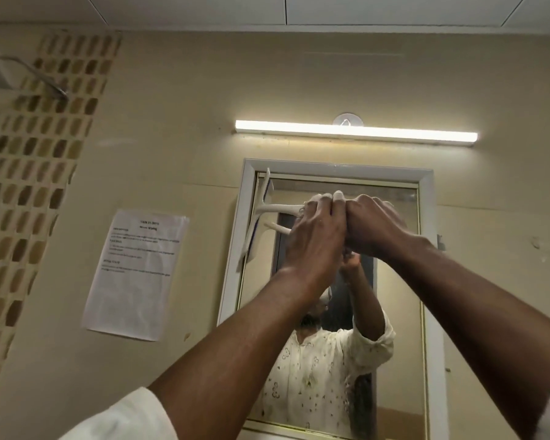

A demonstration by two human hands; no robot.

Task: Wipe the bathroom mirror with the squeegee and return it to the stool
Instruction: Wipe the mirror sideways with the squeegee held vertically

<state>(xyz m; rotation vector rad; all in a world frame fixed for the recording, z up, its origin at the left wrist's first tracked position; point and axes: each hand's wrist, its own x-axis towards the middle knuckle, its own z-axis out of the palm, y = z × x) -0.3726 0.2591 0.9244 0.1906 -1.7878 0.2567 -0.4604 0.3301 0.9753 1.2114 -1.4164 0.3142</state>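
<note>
Squeegee (259,214), white, stands against the upper left corner of the mirror (394,249), its blade running nearly vertical along the left inner edge of the white frame, the top end close under the frame's top rail. Its handle reaches rightward from the middle of the blade into the left hand (315,236), which is closed around the handle's end; a second pale prong just below the handle appears to be its reflection in the glass. The blade therefore lies to the left of both hands, at about their height. The right hand (375,223) is curled shut and pressed against the left one at centre frame; whether it touches the handle itself cannot be told. Both forearms rise from the lower corners of the frame, with white sleeves at the edges. The glass reflects raised arms and a white patterned shirt. A lit tube light (356,131) runs above the mirror, and a printed sheet (134,274) is stuck to the beige wall at left.
</note>
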